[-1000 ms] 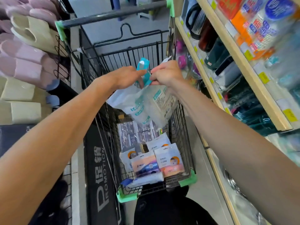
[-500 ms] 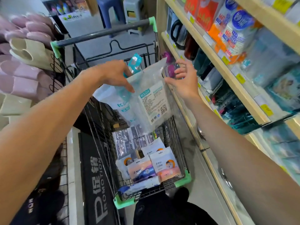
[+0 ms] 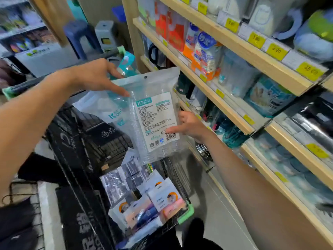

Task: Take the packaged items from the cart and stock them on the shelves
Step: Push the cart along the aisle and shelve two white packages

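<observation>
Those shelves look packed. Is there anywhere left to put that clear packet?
Hardly. The shelf by the packet is lined with red packs, paper cups and clear tubs. The likeliest gap is the dark stretch one level down, just behind the right hand. The cart has bare room in its upper half.

Black wire cart (image 3: 86, 134) with green corner caps, used as landmark. Above its basket, left hand (image 3: 93, 76) grips the top of a clear teal-printed packet (image 3: 108, 109) and a teal-topped pack (image 3: 126, 64) behind it. Right hand (image 3: 191, 123), just right of cart, holds the right edge of a clear packet with white label (image 3: 158, 116), thumb on the barcode. Inside cart at the near end: small face-mask packs (image 3: 162, 201). Right of cart: wooden shelves (image 3: 234, 46) with yellow price tags (image 3: 273, 51).
</observation>
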Action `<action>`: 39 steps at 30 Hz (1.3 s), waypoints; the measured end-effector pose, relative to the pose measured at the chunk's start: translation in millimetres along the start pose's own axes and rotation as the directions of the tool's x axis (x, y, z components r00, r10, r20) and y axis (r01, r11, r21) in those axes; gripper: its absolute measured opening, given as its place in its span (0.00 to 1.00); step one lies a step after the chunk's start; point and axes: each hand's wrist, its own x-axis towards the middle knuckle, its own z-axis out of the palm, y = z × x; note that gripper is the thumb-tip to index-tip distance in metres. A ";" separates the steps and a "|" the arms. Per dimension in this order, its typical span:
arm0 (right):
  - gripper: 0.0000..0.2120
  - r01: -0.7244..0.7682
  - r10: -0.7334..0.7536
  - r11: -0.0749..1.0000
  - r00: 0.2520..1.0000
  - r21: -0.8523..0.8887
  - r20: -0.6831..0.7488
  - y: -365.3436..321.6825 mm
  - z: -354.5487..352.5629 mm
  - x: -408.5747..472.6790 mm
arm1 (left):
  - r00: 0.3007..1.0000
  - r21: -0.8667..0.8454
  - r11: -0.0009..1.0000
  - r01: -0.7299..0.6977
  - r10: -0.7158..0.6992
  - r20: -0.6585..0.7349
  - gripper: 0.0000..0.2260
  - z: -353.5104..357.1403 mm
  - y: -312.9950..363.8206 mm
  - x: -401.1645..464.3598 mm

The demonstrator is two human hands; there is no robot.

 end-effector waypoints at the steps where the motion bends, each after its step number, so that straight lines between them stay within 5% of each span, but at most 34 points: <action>1: 0.31 0.000 0.002 1.000 0.996 0.023 -0.089 4.2 -8.4 -6.0 | 1.000 -0.018 1.000 -0.001 0.001 -0.015 0.09 1.3 10.6 8.4; 5: 0.30 0.083 -0.053 0.995 0.906 0.052 -0.420 19.3 -30.3 -30.5 | 0.998 -0.047 0.999 -0.016 0.013 -0.068 0.13 9.4 37.9 55.9; 10: 0.36 0.038 0.000 0.999 0.590 0.028 -0.808 34.9 -42.4 -40.9 | 0.990 -0.171 0.985 0.013 -0.036 -0.135 0.11 25.5 60.4 133.8; 15: 0.42 -0.009 0.167 0.985 0.335 0.174 -0.927 55.5 -35.2 -41.3 | 0.984 -0.400 0.912 0.090 -0.143 -0.105 0.16 44.8 85.1 192.7; 20: 0.47 -0.104 0.220 0.972 0.099 0.209 -0.971 69.6 -22.8 -34.5 | 0.978 -0.639 0.750 0.169 -0.206 0.017 0.11 68.8 119.2 234.9; 24: 0.47 -0.104 0.213 0.970 -0.058 0.218 -0.975 68.6 -29.6 -32.4 | 0.977 -0.783 0.590 0.196 -0.183 0.107 0.26 100.0 139.6 259.1; 27: 0.38 -0.097 0.226 0.963 -0.215 0.251 -0.950 64.0 -41.7 -29.8 | 0.982 -0.808 0.560 0.184 -0.132 0.132 0.10 117.6 161.8 267.4; 32: 0.31 0.083 0.288 0.956 -0.426 0.280 -0.858 50.0 -59.6 -23.5 | 0.994 -0.817 0.567 0.107 -0.068 0.083 0.08 123.0 200.5 281.4; 36: 0.29 0.238 0.348 0.935 -0.487 0.262 -0.801 43.2 -66.5 -12.5 | 0.998 -0.793 0.608 0.051 0.004 0.067 0.07 135.8 212.9 292.0; 39: 0.28 0.271 0.357 0.931 -0.526 0.246 -0.772 38.1 -73.5 -3.5 | 0.992 -0.889 0.455 0.056 0.077 0.102 0.14 149.4 209.1 297.4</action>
